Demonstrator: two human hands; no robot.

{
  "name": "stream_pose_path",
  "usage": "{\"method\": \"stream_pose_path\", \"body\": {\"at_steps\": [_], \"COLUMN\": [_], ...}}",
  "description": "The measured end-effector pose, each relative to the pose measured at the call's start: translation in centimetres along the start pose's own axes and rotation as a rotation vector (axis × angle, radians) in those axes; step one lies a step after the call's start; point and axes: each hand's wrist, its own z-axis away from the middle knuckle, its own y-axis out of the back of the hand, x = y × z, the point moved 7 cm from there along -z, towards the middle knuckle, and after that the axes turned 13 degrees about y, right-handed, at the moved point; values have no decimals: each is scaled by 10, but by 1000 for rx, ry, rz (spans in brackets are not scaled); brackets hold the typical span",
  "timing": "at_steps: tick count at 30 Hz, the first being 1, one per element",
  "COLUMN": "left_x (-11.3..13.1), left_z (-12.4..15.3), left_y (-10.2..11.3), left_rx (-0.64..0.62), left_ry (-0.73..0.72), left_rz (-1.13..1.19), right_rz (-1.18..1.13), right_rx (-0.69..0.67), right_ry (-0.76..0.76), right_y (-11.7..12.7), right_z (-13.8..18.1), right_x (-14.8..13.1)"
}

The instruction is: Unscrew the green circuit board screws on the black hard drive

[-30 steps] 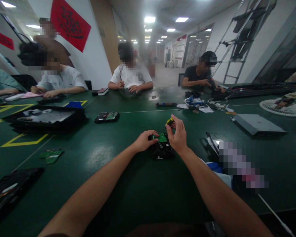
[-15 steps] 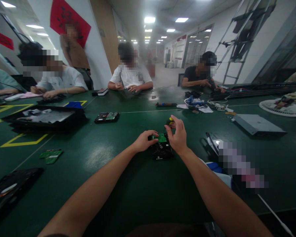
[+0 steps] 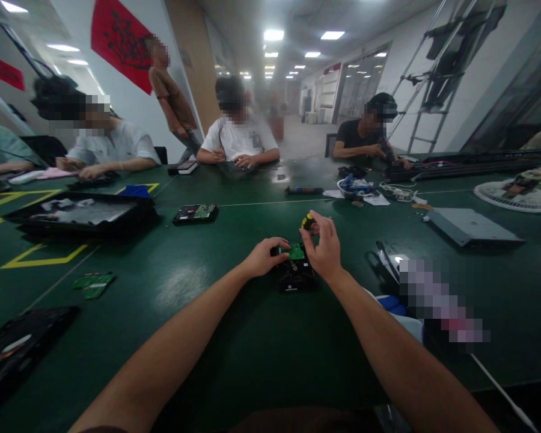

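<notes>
A black hard drive (image 3: 296, 279) with a green circuit board (image 3: 296, 251) on its upper side lies on the table in front of me. My left hand (image 3: 267, 256) grips its left side, thumb and fingers at the board's edge. Above the board's right side, my right hand (image 3: 323, 240) closes round the yellow and black handle of a small screwdriver (image 3: 306, 221). The handle points up and the tip is too small to make out. Further off to the left lies another hard drive (image 3: 195, 214) with its board showing.
Left on the green table (image 3: 234, 349) are a black tray (image 3: 85, 219), loose green circuit boards (image 3: 94, 285) and a black casing (image 3: 24, 346). A grey metal box (image 3: 473, 227) and a bowl with blue stuff (image 3: 356, 186) stand right. Several people sit opposite.
The screwdriver handle has turned and tilted a little to the left in my right hand's fingers. My left hand and the hard drive stay put. A standing person behind has moved right.
</notes>
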Motion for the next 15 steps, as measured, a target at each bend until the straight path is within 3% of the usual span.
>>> {"method": "stream_pose_path", "body": {"at_steps": [15], "left_x": [0], "left_z": [0], "left_y": [0], "left_rx": [-5], "left_ry": [-4], "left_rz": [4], "right_rz": [8], "right_rx": [-23], "right_ry": [2], "right_y": [-2], "right_z": [1], "right_x": [0]}}
